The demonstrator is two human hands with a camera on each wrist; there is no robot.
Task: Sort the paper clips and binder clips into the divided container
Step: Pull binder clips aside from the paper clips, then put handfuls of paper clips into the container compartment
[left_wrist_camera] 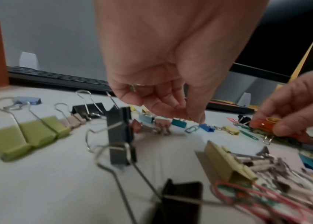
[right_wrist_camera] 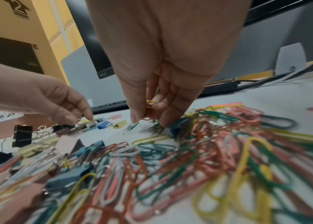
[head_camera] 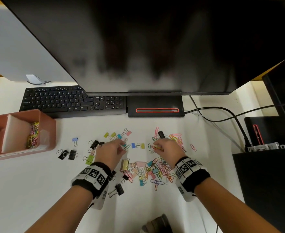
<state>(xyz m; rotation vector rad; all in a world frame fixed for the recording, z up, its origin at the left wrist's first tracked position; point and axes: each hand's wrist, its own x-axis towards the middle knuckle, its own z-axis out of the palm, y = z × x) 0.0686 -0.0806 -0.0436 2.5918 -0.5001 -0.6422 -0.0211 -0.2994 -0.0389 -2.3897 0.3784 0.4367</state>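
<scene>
Paper clips [head_camera: 162, 170]: coloured wire, loose tangled heap on white surface [head_camera: 37, 190], second cluster [head_camera: 177, 138] behind it.
Binder clips [head_camera: 67, 154]: black, green, blue, yellow, pink; scattered flat, handles out.
Divided container [head_camera: 49, 125]: terracotta, white divider, at left; right compartment holds paper clips [head_camera: 32, 135].

1. a cardboard box [right_wrist_camera: 23, 16] bears a large "2" inside a printed arrow shape.
2. lower on the same box, a single "e" stands beside a black panel.
3. the keyboard [head_camera: 71, 101] key legends are too small to read.
</scene>
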